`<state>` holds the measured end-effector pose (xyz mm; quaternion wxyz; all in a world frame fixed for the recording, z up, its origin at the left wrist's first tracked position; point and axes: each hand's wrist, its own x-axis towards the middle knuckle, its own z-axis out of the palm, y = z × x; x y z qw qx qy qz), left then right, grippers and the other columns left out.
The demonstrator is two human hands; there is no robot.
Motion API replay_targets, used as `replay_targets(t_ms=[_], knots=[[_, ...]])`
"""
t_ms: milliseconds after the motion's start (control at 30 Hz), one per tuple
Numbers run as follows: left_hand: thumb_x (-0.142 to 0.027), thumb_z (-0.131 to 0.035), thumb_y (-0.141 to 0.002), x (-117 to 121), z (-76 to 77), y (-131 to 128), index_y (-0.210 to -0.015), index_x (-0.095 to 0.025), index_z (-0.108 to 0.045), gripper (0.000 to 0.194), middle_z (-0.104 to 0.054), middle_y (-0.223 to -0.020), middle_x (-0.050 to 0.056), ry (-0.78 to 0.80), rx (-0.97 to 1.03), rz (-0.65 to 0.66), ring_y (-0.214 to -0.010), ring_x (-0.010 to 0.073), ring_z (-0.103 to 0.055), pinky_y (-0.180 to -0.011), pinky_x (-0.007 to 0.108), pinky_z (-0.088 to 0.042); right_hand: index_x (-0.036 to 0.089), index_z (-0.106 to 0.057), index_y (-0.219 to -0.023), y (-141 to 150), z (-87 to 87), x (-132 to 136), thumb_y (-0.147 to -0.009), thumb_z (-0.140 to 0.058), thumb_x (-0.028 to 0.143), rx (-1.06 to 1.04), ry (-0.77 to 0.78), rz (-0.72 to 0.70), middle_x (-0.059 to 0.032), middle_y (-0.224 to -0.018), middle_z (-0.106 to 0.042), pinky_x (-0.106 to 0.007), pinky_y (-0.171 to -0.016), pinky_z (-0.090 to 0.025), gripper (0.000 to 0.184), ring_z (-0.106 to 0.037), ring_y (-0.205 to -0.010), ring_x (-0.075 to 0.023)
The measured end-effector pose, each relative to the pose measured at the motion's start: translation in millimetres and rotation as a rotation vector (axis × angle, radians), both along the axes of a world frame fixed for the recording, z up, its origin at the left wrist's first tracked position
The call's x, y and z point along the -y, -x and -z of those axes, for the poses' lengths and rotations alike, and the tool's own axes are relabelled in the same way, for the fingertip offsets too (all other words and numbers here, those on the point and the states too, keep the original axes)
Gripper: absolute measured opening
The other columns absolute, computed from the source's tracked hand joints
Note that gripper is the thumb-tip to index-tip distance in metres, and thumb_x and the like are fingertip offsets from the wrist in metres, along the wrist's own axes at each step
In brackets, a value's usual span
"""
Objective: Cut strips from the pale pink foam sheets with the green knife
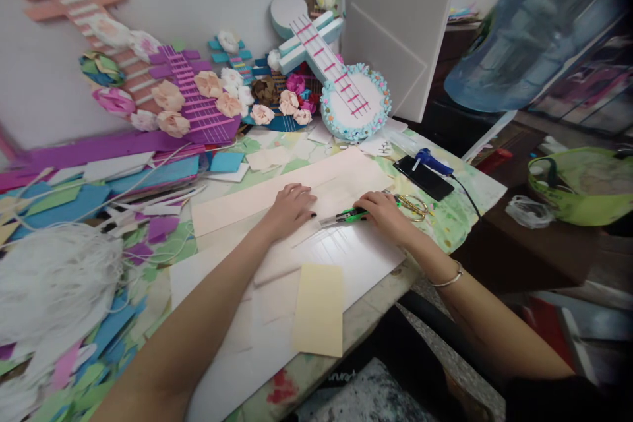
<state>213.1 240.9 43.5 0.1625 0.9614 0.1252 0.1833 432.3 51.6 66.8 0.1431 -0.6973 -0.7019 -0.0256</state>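
Note:
My left hand [291,208] lies palm down on a long pale peach foam sheet [341,178], fingers curled and pressing it flat. My right hand [380,210] is closed round a green utility knife [343,216] whose blade points left toward the left hand, on the sheet. Under the sheet is a white board [356,257]. A pale yellow rectangle [319,308] lies near the table's front edge.
Gold-handled scissors [413,206], a black phone [424,178] and a blue glue gun [432,161] sit right of my hands. Paper guitars with flowers [346,92] lean at the back. White string [54,277] and foam scraps crowd the left. A green basket [583,184] stands at the right.

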Motion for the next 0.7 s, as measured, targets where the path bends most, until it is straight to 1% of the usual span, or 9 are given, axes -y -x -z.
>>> replay_targets(t_ms=[233, 400, 567, 700], knots=[[-0.037, -0.053, -0.091, 3, -1.9, -1, -0.127, -0.022, -0.054, 0.039, -0.050, -0.136, 0.012, -0.019, -0.026, -0.005, -0.129, 0.0318, -0.035, -0.106, 0.052, -0.030, 0.019, -0.062, -0.108, 13, 0.8, -5, -0.086, -0.046, 0.003, -0.002, -0.003, -0.041, -0.0097, -0.108, -0.063, -0.038, -0.083, -0.031, 0.031, -0.054, -0.100, -0.0241], [-0.038, -0.055, -0.090, 1, -0.7, -2, -0.127, -0.022, -0.054, 0.040, -0.050, -0.136, 0.012, -0.027, -0.031, -0.010, -0.129, 0.0320, -0.035, -0.107, 0.052, -0.030, 0.019, -0.062, -0.110, 21, -0.8, -9, -0.087, -0.047, 0.003, -0.007, 0.001, -0.067, -0.0094, -0.108, -0.063, -0.038, -0.083, -0.031, 0.032, -0.054, -0.100, -0.0233], [-0.039, -0.057, -0.089, 0, 1.2, -2, -0.127, -0.023, -0.054, 0.041, -0.050, -0.136, 0.011, -0.024, -0.025, -0.016, -0.128, 0.0323, -0.036, -0.107, 0.052, -0.030, 0.019, -0.062, -0.111, 19, 0.4, -7, -0.089, -0.045, 0.006, -0.024, -0.009, -0.090, -0.0096, -0.108, -0.062, -0.038, -0.084, -0.031, 0.031, -0.053, -0.099, -0.0233], [-0.040, -0.058, -0.089, 0, 1.6, -2, -0.126, -0.023, -0.055, 0.041, -0.050, -0.136, 0.011, -0.019, -0.020, -0.014, -0.128, 0.0321, -0.036, -0.107, 0.052, -0.030, 0.020, -0.062, -0.112, 16, 3.6, -8, -0.088, -0.046, 0.007, -0.037, -0.052, -0.092, -0.0101, -0.108, -0.062, -0.039, -0.085, -0.031, 0.031, -0.053, -0.101, -0.0240]])
